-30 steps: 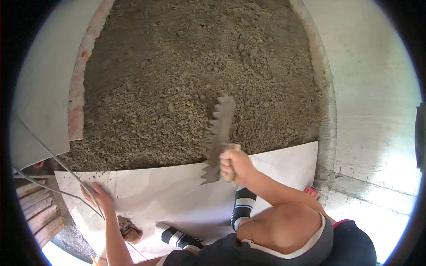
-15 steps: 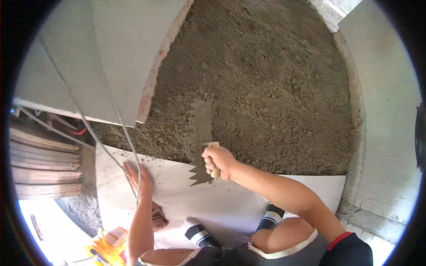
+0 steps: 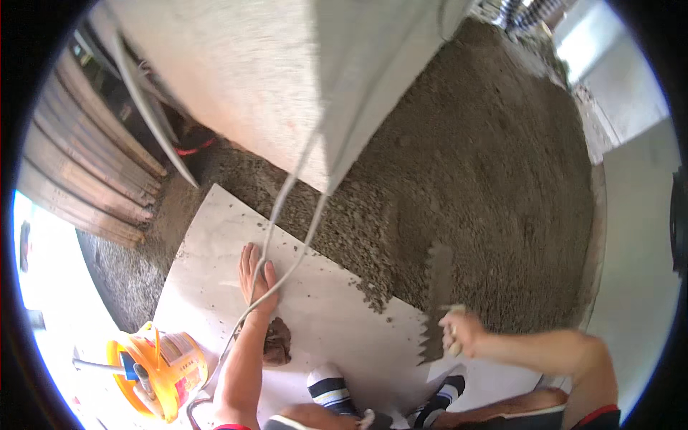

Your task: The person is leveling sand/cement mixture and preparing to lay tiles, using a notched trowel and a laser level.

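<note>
From my remote post I see the left hand (image 3: pixel 256 283) flat on the white board (image 3: pixel 358 333), its fingers lying close together and the thumb set apart, with a brown rag (image 3: pixel 277 345) near its wrist. To the right, the right hand (image 3: pixel 464 334) has its fingers curled tight around the handle of the notched trowel (image 3: pixel 436 304), whose blade spans the board's far edge and the grit (image 3: pixel 494 193) beyond.

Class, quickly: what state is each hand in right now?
Left hand: open, palm down on the white board.
Right hand: closed, holding the notched trowel by its handle.
</note>
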A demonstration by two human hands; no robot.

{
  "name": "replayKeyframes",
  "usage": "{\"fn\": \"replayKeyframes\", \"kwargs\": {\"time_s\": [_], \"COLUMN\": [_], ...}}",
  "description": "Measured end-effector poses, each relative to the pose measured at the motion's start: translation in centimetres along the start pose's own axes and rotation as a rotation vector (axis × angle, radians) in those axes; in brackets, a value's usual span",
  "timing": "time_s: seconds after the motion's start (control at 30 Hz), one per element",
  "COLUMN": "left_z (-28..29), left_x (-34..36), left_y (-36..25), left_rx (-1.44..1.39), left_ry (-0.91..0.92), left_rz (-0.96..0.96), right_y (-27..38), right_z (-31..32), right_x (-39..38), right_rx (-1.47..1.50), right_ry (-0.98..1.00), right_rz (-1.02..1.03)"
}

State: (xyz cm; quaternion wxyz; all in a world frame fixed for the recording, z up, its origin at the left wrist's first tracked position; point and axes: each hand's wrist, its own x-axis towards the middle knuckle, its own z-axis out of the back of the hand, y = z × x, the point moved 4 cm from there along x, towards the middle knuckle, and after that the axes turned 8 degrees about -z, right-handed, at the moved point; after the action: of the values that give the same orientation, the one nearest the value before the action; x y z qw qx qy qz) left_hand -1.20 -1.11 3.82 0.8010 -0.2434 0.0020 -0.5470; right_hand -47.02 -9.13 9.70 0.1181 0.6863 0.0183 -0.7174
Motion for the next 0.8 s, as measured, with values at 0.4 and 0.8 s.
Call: {"fn": "replayKeyframes", "kwargs": {"time_s": [0.4,0.8], "left_z": [0.7,1.6], "left_x": [-1.2,-1.1], "left_y": [1.1,3.5], "left_rx": [-0.282,-0.617], "left_ry": [-0.25,-0.35], "left_rz": [0.174,0.432], "right_y": [1.9,4.8], "right_z": [-20.3,-29.1], "right_x": [3.2,2.6], "right_rx": [0.229,0.181], "right_ry": [0.278,0.369], "right_rz": [0.046,0.098]}}
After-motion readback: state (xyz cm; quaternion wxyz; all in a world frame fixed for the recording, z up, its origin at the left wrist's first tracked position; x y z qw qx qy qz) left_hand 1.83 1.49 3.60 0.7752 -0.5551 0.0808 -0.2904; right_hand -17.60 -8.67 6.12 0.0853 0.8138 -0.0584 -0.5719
